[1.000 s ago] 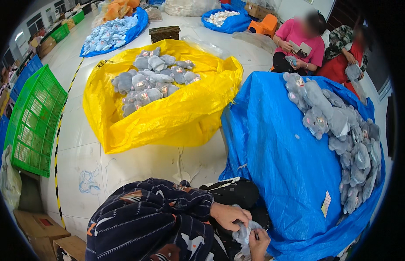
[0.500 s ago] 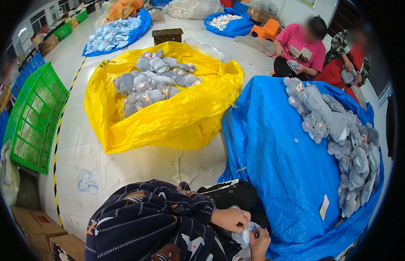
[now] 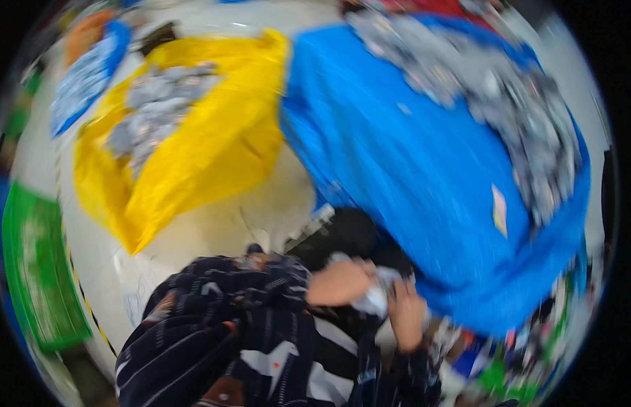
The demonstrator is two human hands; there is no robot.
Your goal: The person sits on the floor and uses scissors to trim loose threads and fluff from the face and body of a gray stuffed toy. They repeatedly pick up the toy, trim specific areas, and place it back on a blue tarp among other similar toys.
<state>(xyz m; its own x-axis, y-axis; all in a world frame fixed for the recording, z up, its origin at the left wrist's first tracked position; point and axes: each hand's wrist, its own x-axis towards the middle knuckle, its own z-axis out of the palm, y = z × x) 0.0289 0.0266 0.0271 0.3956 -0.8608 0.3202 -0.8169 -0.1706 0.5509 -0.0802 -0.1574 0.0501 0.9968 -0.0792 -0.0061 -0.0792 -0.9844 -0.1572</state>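
A pale grey, soft-looking plush piece (image 3: 375,300) is bunched up over my dark-clad lap, blurred by motion. My left hand (image 3: 341,281) comes in from the left with its fingers closed on the upper part of the piece. On the other side my right hand (image 3: 407,313) has its fingers bent round the right edge. Their fingertips are close together, and what they do there is too smeared to make out. Just beyond my hands lies a big blue sack (image 3: 397,169), with many grey plush toy pieces (image 3: 526,129) along its right and far side.
To the left of the blue sack, a yellow sack (image 3: 214,163) on the floor holds more grey plush pieces (image 3: 159,102). Farther left are a green plastic crate (image 3: 41,271) and a blue sheet with light blue pieces (image 3: 85,81). Colourful clutter (image 3: 492,363) lies at the lower right.
My view has swung right and down, so the sacks sit further left and higher, and the clutter at lower right shows. Both hands still hold the piece.
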